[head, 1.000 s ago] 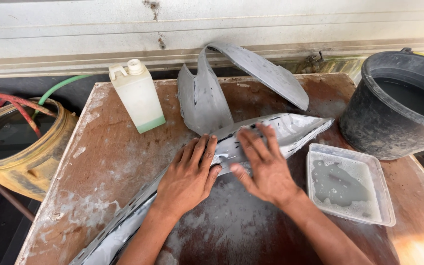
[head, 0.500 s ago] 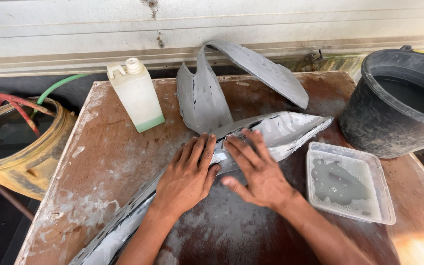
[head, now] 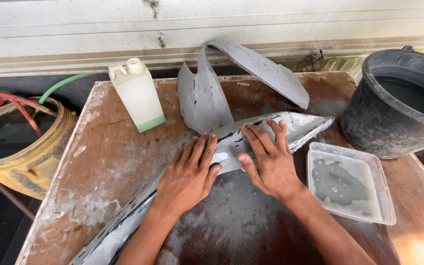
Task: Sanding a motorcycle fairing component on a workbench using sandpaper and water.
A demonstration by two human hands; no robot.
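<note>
Only a few containers, no labels, signs or screens. Standing upright near the back left of the wooden table (head: 99, 162): a plastic bottle (head: 137, 95), rectangular, milky white, green at the base, with a round white cap and a small handle loop. Lying at the right side of the table: a clear shallow plastic tray (head: 352, 182), rectangular with rounded corners, holding cloudy grey water. Just past the table's right edge: a round black bucket (head: 398, 100). Left of the table: a round yellow tub (head: 23, 149).
</note>
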